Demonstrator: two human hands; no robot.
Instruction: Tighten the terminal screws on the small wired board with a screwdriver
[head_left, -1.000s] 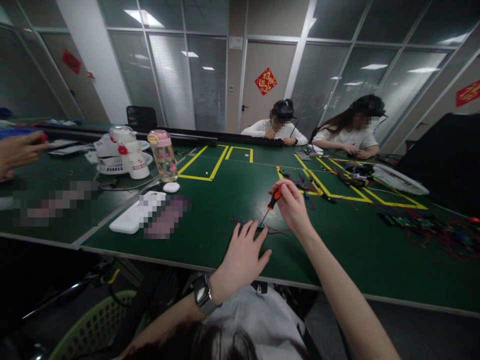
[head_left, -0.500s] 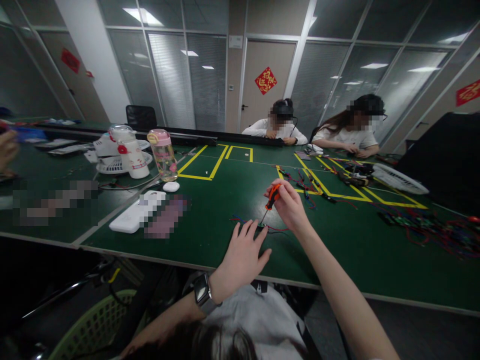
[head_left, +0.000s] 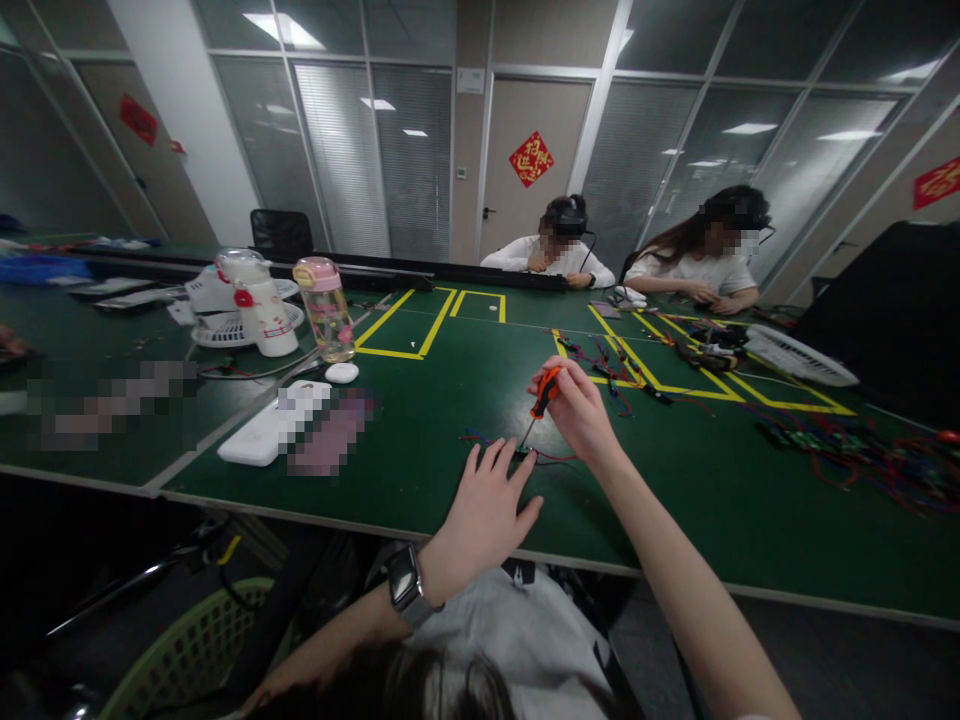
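Observation:
My right hand [head_left: 577,410] is closed round the orange and black handle of a screwdriver [head_left: 546,392]. Its thin shaft slants down and its tip meets a small green circuit board [head_left: 527,450] on the table. Red, blue and black wires [head_left: 480,438] run out from both sides of the board. With fingers spread, my left hand [head_left: 491,505] lies flat beside the board, its fingertips at the board's near edge and partly hiding it. A smartwatch [head_left: 405,583] is on the left wrist.
Left of my hands lie a white power bank [head_left: 259,430] and a small white case [head_left: 342,373], with a pink-lidded bottle [head_left: 328,315] behind. Wired boards [head_left: 825,445] are heaped at the right. Yellow tape [head_left: 390,353] marks the green table [head_left: 375,500]. Two people sit opposite.
My hands and the screwdriver have hardly moved. At the far left, another person's hand has dropped lower and mostly out of view.

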